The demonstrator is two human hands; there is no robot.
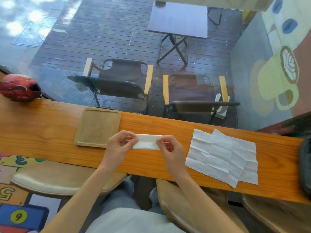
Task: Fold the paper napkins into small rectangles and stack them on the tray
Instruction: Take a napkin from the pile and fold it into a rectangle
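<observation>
A long wooden counter (50, 132) ran across the view along a window, with padded stools tucked beneath its near edge. Toward the right side of it lay a loose pile of unfolded napkins (222, 157), creased into a grid, flat and overlapping, well apart from everything else. Left of centre sat the wooden tray (97, 126), a shallow rounded square with nothing on it. A red helmet (18, 87) rested at the far left end of the counter.

Just beside the tray's right edge, the folded napkin (147, 142) appeared as a narrow white strip, held crosswise between both hands just over the counter; whether it touched the wood could not be told. The left hand (119, 145) pinched the strip's left end between thumb and forefinger, the other fingers curled loosely inward. The right hand (171, 148) gripped the opposite end the same way, thumb and fingertips closed on the paper, the palm half open. Both forearms reached up from the near edge, bare.
</observation>
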